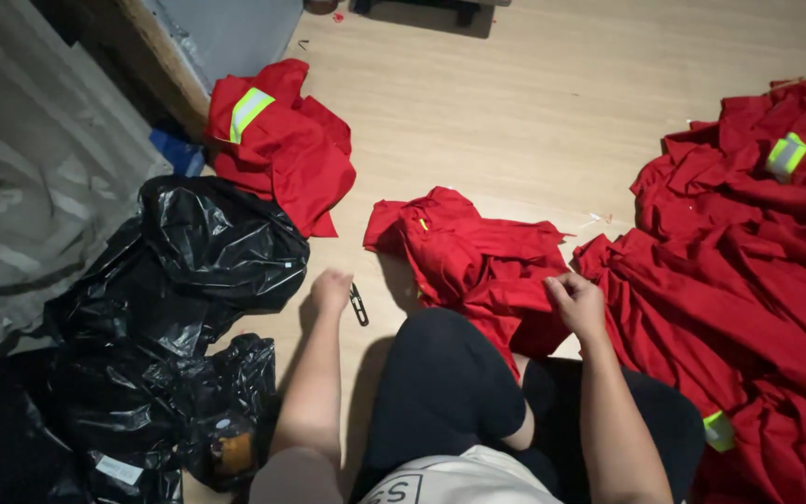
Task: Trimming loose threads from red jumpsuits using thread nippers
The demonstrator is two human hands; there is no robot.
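Down close, the left hand (pixel 330 289) is curled in a loose fist on the wooden floor (pixel 534 121), knuckles just beside the small black thread snips (pixel 358 304). The right hand (pixel 576 303) has fingers pressed together, pinching the edge of the red garment (pixel 478 261) lying in front of the knees. Left, black plastic bags (pixel 170 308). Right, a heap of red workwear (pixel 748 252). Further off, another folded red jacket (pixel 277 140) with a reflective stripe.

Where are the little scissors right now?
The small scissors lie on the wooden floor just beside the left hand, between the black plastic bags and the red garment in front of the person's knees.
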